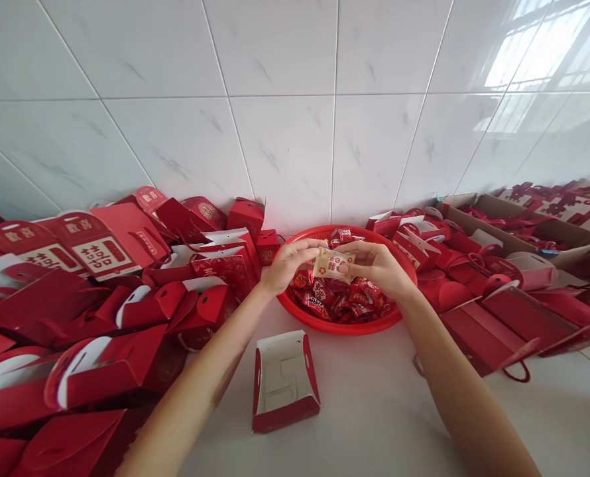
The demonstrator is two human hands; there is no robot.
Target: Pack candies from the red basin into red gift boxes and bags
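Note:
Both my hands hold a small cream-and-gold wrapped candy packet (333, 265) with red print. My left hand (294, 264) pinches its left end, and my right hand (378, 266) grips the right end with the thumb across the front. Beneath them sits a round red plastic basket (345, 328) full of red-wrapped candies (345, 299). Nearer to me, a small red box (285, 385) lies on the white table with its top open, showing a bare white inside.
Many red gift boxes (111, 371) crowd the left side, some folded up, some standing open. More red boxes and bags (494, 318) fill the right, where a brown cardboard carton (528, 225) holds red items. A white tiled wall (285, 146) rises behind the table.

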